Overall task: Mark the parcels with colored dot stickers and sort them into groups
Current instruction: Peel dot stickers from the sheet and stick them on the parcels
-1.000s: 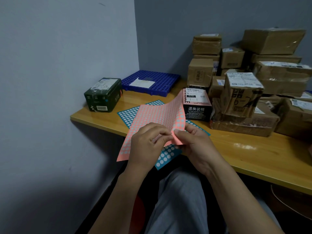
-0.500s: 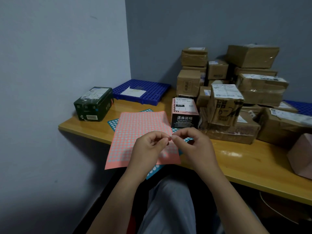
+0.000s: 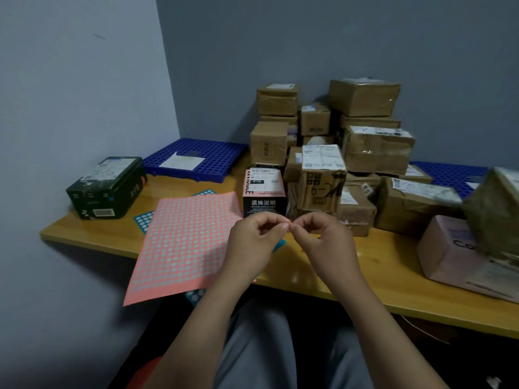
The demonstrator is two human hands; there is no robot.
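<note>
The sheet (image 3: 182, 242), no longer being held up, is lying on the bench (image 3: 387, 265), lower left. The left hand (image 3: 252, 242) and right hand (image 3: 323, 242) are being pinched tip to tip. Peeling is probably finished, but whether anything is being held cannot be told.

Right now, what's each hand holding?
Left hand: fingers pinched shut; anything between them is too small to see.
Right hand: pinched likewise, tips against the left's; cannot tell.

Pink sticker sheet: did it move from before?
Yes. The pink sticker sheet dropped: it curled up against the black-and-pink box, and now it lies flat on the table, left of it.
</note>
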